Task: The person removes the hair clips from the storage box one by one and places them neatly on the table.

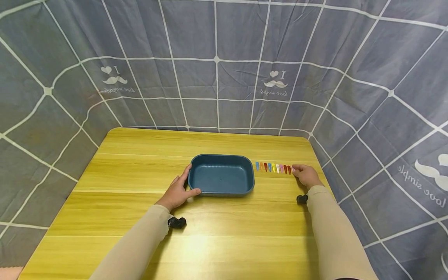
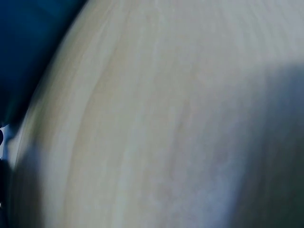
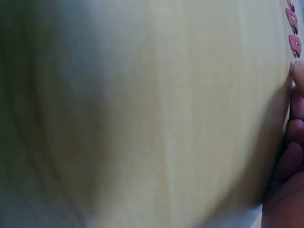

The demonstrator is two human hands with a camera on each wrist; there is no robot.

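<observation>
A dark blue rectangular basin [image 1: 221, 194] sits on the wooden table. My left hand [image 1: 177, 193] rests at its left front corner, fingers along the left side and thumb extended at the front wall. To the right of the basin runs a row of small snap hair clips in blue, orange, red, yellow, white and pink. At the right end of that row my right hand [image 1: 308, 176] pinches a pink hair clip [image 1: 293, 169], mostly hidden by the fingertips. In the right wrist view, a red hair clip [image 3: 295, 45] lies just beyond the fingertips.
The yellow wood-grain table [image 1: 224, 241] has its rear edge near a grey curtain [image 1: 196, 77] with white grid lines, which also surrounds both sides. A small black device sits at each wrist. The left wrist view shows mostly blurred tabletop.
</observation>
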